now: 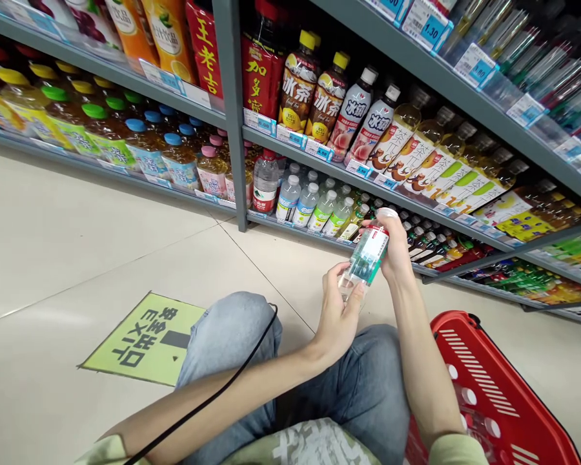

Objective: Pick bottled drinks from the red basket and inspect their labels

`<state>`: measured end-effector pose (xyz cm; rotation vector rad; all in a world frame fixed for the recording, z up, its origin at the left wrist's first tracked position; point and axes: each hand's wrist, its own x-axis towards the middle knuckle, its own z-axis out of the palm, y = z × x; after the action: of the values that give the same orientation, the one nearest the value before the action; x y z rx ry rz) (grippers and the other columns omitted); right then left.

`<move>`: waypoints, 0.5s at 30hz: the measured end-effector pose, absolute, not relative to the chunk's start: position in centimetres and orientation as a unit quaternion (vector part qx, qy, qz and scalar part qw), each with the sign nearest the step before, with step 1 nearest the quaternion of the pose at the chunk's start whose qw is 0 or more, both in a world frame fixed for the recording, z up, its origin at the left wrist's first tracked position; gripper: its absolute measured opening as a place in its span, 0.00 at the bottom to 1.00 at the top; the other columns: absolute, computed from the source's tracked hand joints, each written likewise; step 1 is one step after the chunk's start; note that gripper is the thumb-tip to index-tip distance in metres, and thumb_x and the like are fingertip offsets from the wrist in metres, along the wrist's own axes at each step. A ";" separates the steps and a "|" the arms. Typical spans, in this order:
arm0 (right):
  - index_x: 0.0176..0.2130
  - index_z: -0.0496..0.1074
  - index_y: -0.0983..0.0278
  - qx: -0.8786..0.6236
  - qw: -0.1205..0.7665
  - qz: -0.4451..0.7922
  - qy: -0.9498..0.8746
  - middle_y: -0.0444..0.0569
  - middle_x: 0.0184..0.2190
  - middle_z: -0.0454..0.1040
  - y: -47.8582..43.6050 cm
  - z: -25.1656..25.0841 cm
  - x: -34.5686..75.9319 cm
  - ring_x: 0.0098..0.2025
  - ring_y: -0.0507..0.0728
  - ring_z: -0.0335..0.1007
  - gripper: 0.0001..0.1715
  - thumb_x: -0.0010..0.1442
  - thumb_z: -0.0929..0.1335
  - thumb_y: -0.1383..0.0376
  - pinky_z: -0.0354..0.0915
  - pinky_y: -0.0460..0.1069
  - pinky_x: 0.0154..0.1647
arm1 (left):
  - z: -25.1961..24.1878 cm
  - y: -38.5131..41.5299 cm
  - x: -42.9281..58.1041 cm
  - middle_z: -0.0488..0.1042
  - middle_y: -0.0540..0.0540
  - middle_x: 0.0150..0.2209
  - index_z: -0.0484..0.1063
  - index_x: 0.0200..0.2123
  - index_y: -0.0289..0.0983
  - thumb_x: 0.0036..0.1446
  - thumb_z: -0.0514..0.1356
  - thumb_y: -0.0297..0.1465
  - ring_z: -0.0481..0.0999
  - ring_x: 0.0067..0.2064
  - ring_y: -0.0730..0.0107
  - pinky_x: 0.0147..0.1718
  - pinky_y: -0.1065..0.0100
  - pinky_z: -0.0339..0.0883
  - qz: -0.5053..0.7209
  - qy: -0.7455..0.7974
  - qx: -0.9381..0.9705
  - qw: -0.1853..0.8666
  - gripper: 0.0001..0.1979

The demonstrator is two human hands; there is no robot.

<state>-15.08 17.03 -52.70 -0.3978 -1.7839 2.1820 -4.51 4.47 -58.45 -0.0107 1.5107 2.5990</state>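
Observation:
A small clear water bottle [366, 257] with a green and red label and a white cap is held tilted in front of the bottom shelf. My left hand [336, 310] grips its lower end with the fingers curled round it. My right hand [393, 248] is closed round its upper part, near the cap. Both forearms reach out over my bent knees in blue jeans [358, 381].
Shelves of bottled drinks [348, 116] run across the top and right. A red shopping basket [494, 387] with a few bottles in it stands on the floor at the right. A green EXIT floor sticker [145, 339] lies at the left. A black cable [223, 387] crosses my knee.

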 end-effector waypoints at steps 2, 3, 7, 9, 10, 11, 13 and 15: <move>0.37 0.70 0.60 -0.156 0.122 0.774 -0.601 0.43 0.29 0.79 16.8 -52.5 -14.9 0.27 0.55 0.76 0.16 0.47 0.73 0.60 0.73 0.48 0.23 | -58.6 4.4 -4.3 0.67 0.43 0.55 0.71 0.53 0.43 0.56 0.67 0.30 0.68 0.55 0.60 0.56 0.65 0.60 0.840 0.542 0.009 0.030 0.21; 0.37 0.70 0.61 -0.164 0.113 0.783 -0.589 0.44 0.30 0.79 16.8 -52.4 -14.8 0.27 0.55 0.76 0.17 0.47 0.74 0.60 0.73 0.49 0.23 | -58.5 4.3 -4.3 0.67 0.43 0.55 0.71 0.52 0.43 0.56 0.67 0.29 0.67 0.56 0.60 0.57 0.64 0.59 0.832 0.555 0.013 0.016 0.21; 0.36 0.72 0.62 -0.153 0.111 0.823 -0.536 0.43 0.28 0.77 16.9 -52.3 -14.7 0.27 0.54 0.76 0.15 0.47 0.73 0.61 0.75 0.49 0.27 | -57.6 3.9 -5.3 0.67 0.44 0.53 0.69 0.54 0.44 0.45 0.72 0.26 0.69 0.52 0.60 0.50 0.65 0.65 0.845 0.528 -0.034 0.070 0.32; 0.36 0.72 0.62 -0.134 0.113 0.842 -0.510 0.42 0.28 0.76 17.1 -52.4 -14.8 0.26 0.53 0.74 0.14 0.48 0.71 0.61 0.76 0.50 0.28 | -57.0 3.7 -5.9 0.68 0.45 0.53 0.65 0.57 0.46 0.38 0.75 0.24 0.71 0.49 0.62 0.43 0.68 0.67 0.859 0.484 -0.082 0.147 0.42; 0.36 0.72 0.62 -0.123 0.114 0.850 -0.499 0.42 0.28 0.76 17.2 -52.5 -14.9 0.26 0.53 0.74 0.13 0.48 0.71 0.60 0.76 0.50 0.29 | -56.7 3.7 -6.1 0.69 0.45 0.53 0.63 0.59 0.47 0.36 0.75 0.24 0.71 0.49 0.63 0.41 0.69 0.67 0.865 0.458 -0.099 0.179 0.46; 0.36 0.72 0.62 -0.110 0.113 0.858 -0.488 0.41 0.27 0.75 17.3 -52.6 -14.9 0.25 0.53 0.73 0.14 0.47 0.70 0.60 0.76 0.51 0.29 | -56.6 3.7 -6.2 0.70 0.46 0.52 0.62 0.59 0.47 0.36 0.75 0.24 0.72 0.48 0.64 0.40 0.70 0.67 0.871 0.434 -0.106 0.205 0.46; 0.36 0.73 0.62 -0.076 0.102 0.869 -0.477 0.41 0.27 0.75 17.5 -52.7 -15.0 0.25 0.53 0.72 0.16 0.46 0.70 0.59 0.76 0.52 0.30 | -56.6 3.9 -6.1 0.74 0.47 0.47 0.66 0.56 0.44 0.40 0.74 0.26 0.73 0.44 0.68 0.39 0.72 0.65 0.877 0.397 -0.097 0.252 0.38; 0.38 0.74 0.62 -0.037 0.072 0.871 -0.484 0.41 0.26 0.75 17.6 -52.8 -15.1 0.24 0.53 0.71 0.18 0.45 0.69 0.58 0.76 0.53 0.29 | -56.8 4.1 -5.8 0.75 0.47 0.40 0.71 0.48 0.40 0.48 0.72 0.31 0.72 0.39 0.72 0.38 0.71 0.65 0.869 0.378 -0.072 0.312 0.24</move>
<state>-15.05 17.65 -52.81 -0.1119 -1.4545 2.6178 -5.76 4.07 -56.84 -0.1891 0.9971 2.2934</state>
